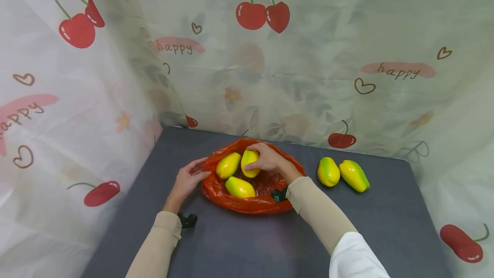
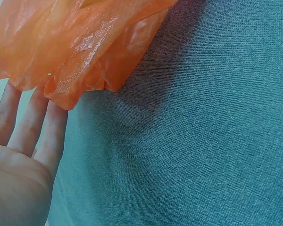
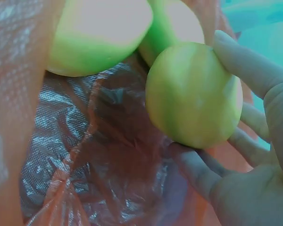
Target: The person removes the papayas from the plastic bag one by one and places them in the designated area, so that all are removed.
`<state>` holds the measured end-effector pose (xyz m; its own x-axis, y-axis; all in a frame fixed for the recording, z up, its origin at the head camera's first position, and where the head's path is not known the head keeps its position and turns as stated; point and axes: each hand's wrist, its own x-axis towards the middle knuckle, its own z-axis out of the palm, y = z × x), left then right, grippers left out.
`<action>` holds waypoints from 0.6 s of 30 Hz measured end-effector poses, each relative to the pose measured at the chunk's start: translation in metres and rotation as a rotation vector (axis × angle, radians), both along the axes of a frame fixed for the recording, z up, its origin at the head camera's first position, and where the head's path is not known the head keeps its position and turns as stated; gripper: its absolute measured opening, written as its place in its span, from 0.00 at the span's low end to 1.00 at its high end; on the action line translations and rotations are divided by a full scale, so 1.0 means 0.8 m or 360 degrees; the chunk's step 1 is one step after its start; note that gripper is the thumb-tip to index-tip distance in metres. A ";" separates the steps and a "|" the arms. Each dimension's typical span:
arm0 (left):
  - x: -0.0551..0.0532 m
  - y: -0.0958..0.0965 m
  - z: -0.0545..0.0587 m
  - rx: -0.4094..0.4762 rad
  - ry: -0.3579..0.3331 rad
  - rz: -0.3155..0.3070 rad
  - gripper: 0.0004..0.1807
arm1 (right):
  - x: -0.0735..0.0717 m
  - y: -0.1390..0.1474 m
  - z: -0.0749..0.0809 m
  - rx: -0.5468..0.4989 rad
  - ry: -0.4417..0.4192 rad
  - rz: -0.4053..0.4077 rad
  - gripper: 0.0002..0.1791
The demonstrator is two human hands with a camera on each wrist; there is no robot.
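A red plastic bag (image 1: 227,204) lies spread with its mouth wide, and inside it are two yellow-green papayas (image 1: 228,165) plus a third papaya (image 1: 250,158) in my right hand (image 1: 268,158). Thumb and fingers grip that papaya around its sides, as the right wrist view also shows at the held papaya (image 3: 193,96). My left hand (image 1: 188,180) is at the bag's left edge. In the left wrist view its fingers (image 2: 28,122) extend fairly straight, their tips hidden behind the bag's orange-looking plastic (image 2: 89,52).
Two more papayas (image 1: 329,172) lie side by side on the dark grey table (image 1: 247,243), right of the bag. A cherry-printed curtain (image 1: 308,55) hangs behind the table and along its sides. Dark wrist devices (image 1: 188,221) show at both wrists.
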<state>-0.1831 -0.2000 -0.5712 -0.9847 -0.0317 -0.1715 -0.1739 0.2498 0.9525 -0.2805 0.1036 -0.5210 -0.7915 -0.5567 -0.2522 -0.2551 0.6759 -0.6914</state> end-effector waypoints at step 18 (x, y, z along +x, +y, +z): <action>0.000 0.001 -0.002 -0.0004 -0.0014 -0.0010 0.29 | 0.016 0.040 0.042 -0.0266 -0.0063 -0.0193 0.44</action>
